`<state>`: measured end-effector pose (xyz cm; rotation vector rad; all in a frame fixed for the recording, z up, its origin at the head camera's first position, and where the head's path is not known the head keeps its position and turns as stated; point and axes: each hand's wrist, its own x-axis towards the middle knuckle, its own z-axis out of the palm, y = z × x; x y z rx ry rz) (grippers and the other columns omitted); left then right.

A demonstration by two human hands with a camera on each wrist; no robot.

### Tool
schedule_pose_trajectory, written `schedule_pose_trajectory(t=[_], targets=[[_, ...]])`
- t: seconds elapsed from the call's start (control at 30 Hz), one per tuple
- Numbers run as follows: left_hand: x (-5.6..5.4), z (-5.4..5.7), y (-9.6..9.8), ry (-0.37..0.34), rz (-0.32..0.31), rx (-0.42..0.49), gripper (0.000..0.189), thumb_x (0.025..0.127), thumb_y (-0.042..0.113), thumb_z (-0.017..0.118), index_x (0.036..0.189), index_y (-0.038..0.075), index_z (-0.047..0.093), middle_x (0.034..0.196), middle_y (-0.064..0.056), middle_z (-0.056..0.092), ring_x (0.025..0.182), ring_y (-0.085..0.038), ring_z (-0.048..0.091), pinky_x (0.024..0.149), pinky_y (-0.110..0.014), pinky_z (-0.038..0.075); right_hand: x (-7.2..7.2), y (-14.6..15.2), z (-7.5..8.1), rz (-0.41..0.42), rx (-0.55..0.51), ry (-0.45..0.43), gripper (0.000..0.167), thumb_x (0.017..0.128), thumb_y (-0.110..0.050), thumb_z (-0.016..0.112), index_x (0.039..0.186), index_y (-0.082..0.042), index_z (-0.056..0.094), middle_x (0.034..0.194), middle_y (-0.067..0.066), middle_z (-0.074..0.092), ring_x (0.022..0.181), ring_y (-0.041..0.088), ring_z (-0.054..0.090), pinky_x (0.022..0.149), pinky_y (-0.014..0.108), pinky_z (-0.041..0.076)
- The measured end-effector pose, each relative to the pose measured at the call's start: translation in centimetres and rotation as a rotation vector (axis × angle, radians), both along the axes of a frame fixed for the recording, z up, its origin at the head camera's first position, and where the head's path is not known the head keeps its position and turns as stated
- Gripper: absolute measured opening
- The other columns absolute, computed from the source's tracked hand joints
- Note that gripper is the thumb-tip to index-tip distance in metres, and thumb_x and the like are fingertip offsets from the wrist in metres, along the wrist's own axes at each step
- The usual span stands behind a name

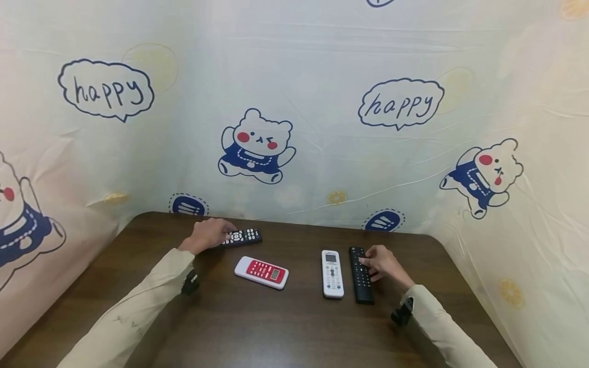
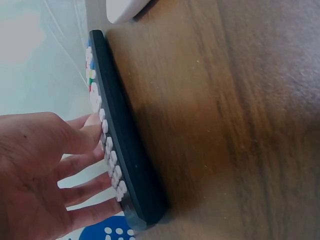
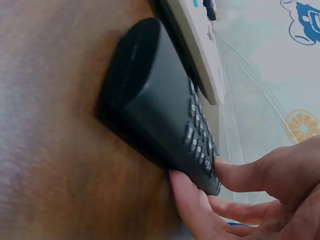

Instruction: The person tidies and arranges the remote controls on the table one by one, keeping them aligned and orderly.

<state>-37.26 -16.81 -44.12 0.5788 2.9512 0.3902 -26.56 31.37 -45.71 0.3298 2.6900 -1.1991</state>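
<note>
At the back left of the table, my left hand holds a black remote control with white buttons. In the left wrist view its thumb presses on the button face and the other fingers reach to the far edge. My right hand pinches the upper part of a long black remote control lying lengthwise at the right. The right wrist view shows the thumb on its keys and a finger against its side. Both remotes appear to rest on the table; some fingertips are hidden.
A white remote control with a small screen lies just left of the long black one. Nearer the left hand is a white remote control with a red face, lying slantwise. A printed cloth hangs behind the brown wooden table.
</note>
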Motion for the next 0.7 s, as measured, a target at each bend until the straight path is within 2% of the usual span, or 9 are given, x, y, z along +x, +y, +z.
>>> schedule_pose_trajectory(t=[0.1, 0.3, 0.5, 0.7], targets=[[0.3, -0.1, -0.4, -0.002, -0.006, 0.044, 0.035, 0.1, 0.013, 0.066, 0.134, 0.003, 0.069, 0.13, -0.024, 0.069, 0.107, -0.037, 0.065, 0.094, -0.061, 0.052, -0.2, 0.0, 0.2, 0.001, -0.026, -0.033, 0.03, 0.103, -0.008, 0.066, 0.122, 0.013, 0.056, 0.1, 0.025, 0.064, 0.08, 0.028, 0.071, 0.064, 0.04, 0.065], [0.3, -0.1, -0.2, 0.024, -0.019, 0.088, 0.036, 0.101, 0.015, 0.068, 0.134, 0.003, 0.069, 0.13, -0.023, 0.07, 0.109, -0.036, 0.066, 0.098, -0.061, 0.053, -0.3, 0.1, 0.5, -0.001, -0.044, -0.064, 0.026, 0.103, -0.007, 0.065, 0.119, 0.011, 0.054, 0.1, 0.024, 0.063, 0.081, 0.029, 0.069, 0.066, 0.04, 0.065], [0.6, -0.4, 0.5, 0.06, -0.038, 0.12, 0.041, 0.102, 0.022, 0.069, 0.139, 0.007, 0.066, 0.138, -0.021, 0.066, 0.122, -0.04, 0.063, 0.103, -0.065, 0.05, -0.5, 0.3, 0.5, 0.001, -0.037, -0.085, 0.026, 0.104, -0.008, 0.065, 0.119, 0.01, 0.054, 0.102, 0.025, 0.062, 0.085, 0.032, 0.07, 0.067, 0.04, 0.065], [1.1, -0.1, 0.9, 0.091, -0.077, 0.154, 0.046, 0.102, 0.025, 0.069, 0.144, 0.009, 0.062, 0.147, -0.019, 0.061, 0.135, -0.043, 0.056, 0.108, -0.067, 0.045, -0.9, 0.4, 0.7, 0.005, -0.049, -0.115, 0.028, 0.104, -0.009, 0.065, 0.12, 0.01, 0.054, 0.103, 0.026, 0.062, 0.087, 0.034, 0.07, 0.067, 0.039, 0.065]])
